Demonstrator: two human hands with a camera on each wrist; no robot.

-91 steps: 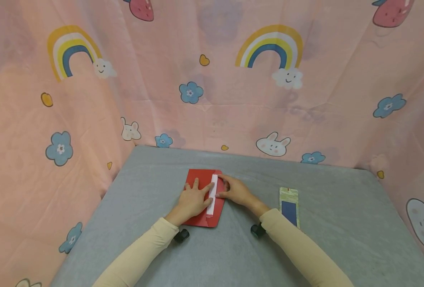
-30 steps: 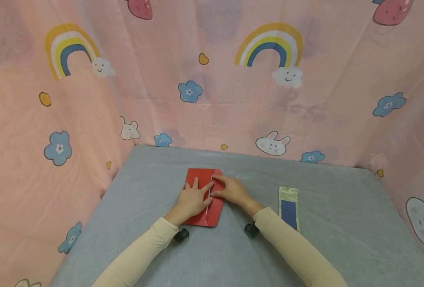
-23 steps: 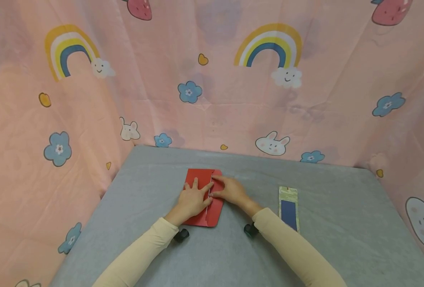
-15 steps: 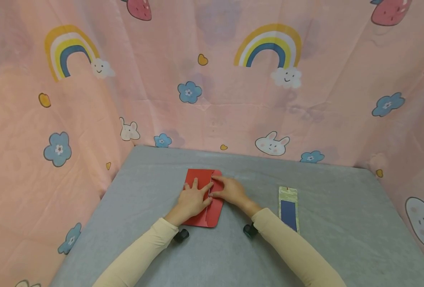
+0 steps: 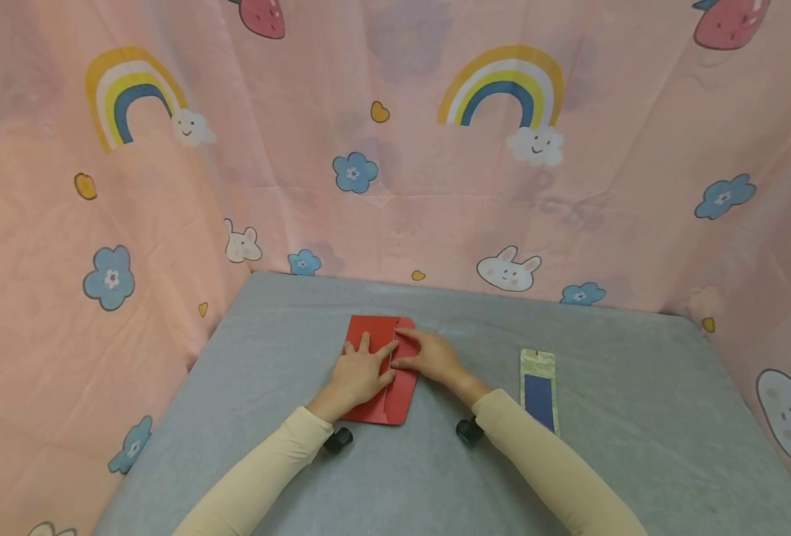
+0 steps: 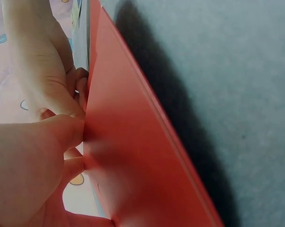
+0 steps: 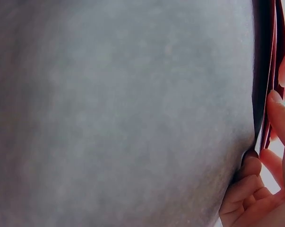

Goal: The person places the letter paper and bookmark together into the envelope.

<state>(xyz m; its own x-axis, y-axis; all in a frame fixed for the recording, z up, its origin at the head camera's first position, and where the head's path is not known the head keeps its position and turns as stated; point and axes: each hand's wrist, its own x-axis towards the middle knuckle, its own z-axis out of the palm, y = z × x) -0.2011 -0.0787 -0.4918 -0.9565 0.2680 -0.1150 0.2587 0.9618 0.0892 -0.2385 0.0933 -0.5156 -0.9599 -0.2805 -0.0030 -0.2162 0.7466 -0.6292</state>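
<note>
A red envelope [image 5: 367,327] lies on the table with its flap [image 5: 405,387] spread out on the right. My left hand [image 5: 357,374] rests on the envelope with its fingers spread, the thumb and forefinger reaching the opening. At that opening only a thin white edge of the paper insert [image 5: 390,363] shows; the remainder is hidden inside. The right hand [image 5: 434,356] comes in over the flap, its forefinger and thumb apart and touching along the white edge. In the left wrist view the envelope [image 6: 128,127] stands tall beside both hands. The right wrist view catches the right thumb [image 7: 278,116] against the red edge.
Right of the hands lies a narrow green packet [image 5: 539,387] with a dark blue panel, partly covered by the right sleeve [image 5: 542,454]. Grey cloth [image 5: 636,402] covers the table, and a pink patterned curtain [image 5: 408,223] rises behind it.
Three seconds ago a broad white strip of the insert stuck out; it has slid left into the envelope, the right hand moving left with it. During the last second almost nothing has moved.
</note>
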